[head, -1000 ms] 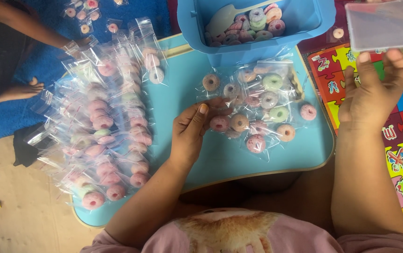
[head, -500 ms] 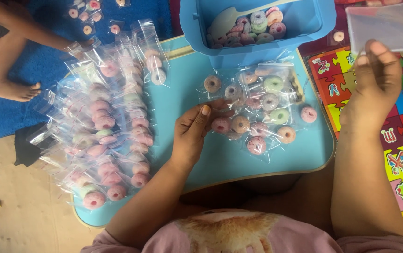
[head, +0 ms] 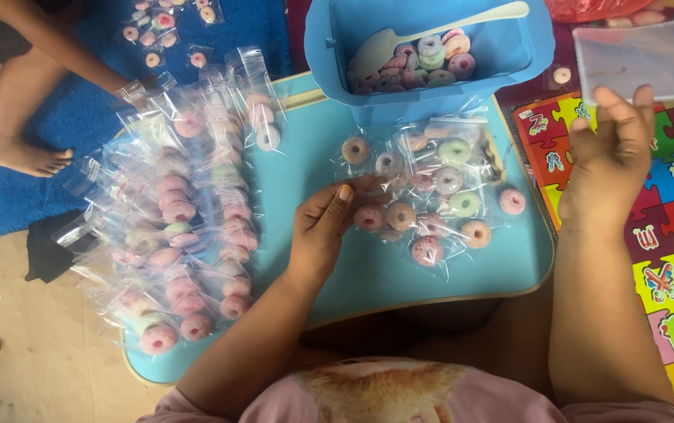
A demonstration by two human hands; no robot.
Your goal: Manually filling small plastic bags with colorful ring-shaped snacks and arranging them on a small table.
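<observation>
Pinching grip: left hand (head: pixel 323 229) nips a candy bag (head: pixel 374 205) on the tabletop (head: pixel 305 164); right hand (head: pixel 609 153) spread, seemingly touching the empty bags (head: pixel 644 56). Best keep fingers on plastic, not rings.

hands (head: pixel 321 227): 2 | blue tub (head: pixel 509 63): 1 | spoon (head: pixel 431 31): 1

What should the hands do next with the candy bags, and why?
Probably the right hand should pinch one empty clear bag off the stack just past its fingertips. It holds nothing, while the left hand already rests on the pile of bagged candy rings.
</observation>
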